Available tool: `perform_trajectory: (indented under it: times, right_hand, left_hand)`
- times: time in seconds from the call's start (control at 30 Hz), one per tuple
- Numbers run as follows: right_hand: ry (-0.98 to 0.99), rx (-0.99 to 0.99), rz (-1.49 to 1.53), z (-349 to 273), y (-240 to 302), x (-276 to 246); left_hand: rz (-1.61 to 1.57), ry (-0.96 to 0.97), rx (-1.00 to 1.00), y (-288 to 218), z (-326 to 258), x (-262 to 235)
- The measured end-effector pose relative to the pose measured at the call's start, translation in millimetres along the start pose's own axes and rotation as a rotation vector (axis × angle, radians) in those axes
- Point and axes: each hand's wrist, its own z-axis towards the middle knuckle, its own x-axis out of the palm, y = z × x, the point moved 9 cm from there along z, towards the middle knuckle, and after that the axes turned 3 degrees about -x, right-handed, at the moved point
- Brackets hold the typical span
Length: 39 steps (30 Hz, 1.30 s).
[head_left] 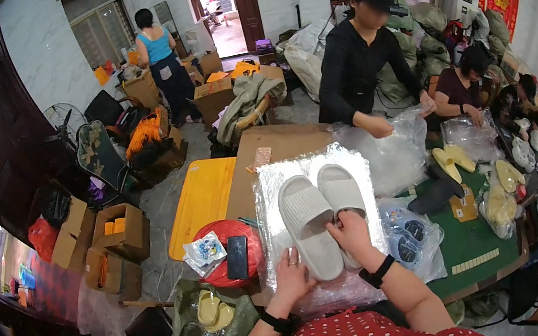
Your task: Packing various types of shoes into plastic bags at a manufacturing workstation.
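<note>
A pair of pale grey slide slippers lies side by side on a shiny stack of clear plastic bags in front of me. The left slipper and the right slipper both have ribbed straps and toes pointing away. My right hand closes its fingers at the right slipper's inner edge, just behind the strap. Part of that slipper's heel is hidden by the hand. Flat on the plastic beside the left slipper's heel rests my left hand, fingers apart and holding nothing.
Left of the bags, a phone lies on a round red roll. Bagged blue slippers and yellow slippers are to the right. Across the table a co-worker handles clear plastic. Cardboard boxes stand on the left floor.
</note>
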Motion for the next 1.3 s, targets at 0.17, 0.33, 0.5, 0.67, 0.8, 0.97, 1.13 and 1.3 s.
perform_trajectory:
  times: [0.17,0.33,0.5,0.67,0.8,0.97,1.13,1.3]
  right_hand:
    - [0.088,0.083,-0.065,-33.3,-20.3,3.7]
    - [0.087,0.1,-0.192,-38.7,-17.5,3.2]
    - [0.047,0.062,-0.128,-39.9,-28.8,11.4]
    - [0.026,0.076,-0.115,-41.7,-32.3,4.2]
    - [-0.063,0.093,-0.068,-47.1,-48.0,-17.6]
    - [-0.392,0.159,0.201,-61.9,-78.6,-82.6]
    - [-0.664,0.241,0.95,-108.6,-134.1,-109.5]
    - [-0.565,0.415,0.897,-151.8,-167.4,-133.4]
  left_hand:
    - [-0.078,-0.11,-0.011,-3.1,-0.4,-15.4]
    - [-0.091,-0.122,-0.01,-2.7,-1.0,-16.6]
    - [-0.099,-0.076,-0.01,-5.2,-2.0,-19.5]
    - [-0.327,-0.065,0.031,3.3,-7.8,-30.1]
    - [-0.408,-0.03,0.155,-2.2,-12.3,-35.6]
    - [-0.333,-0.18,0.129,-3.8,-5.5,-42.6]
    - [-0.54,-0.403,0.005,-4.0,19.5,-59.3]
    - [-0.575,-0.382,-0.037,-12.4,28.0,-60.3]
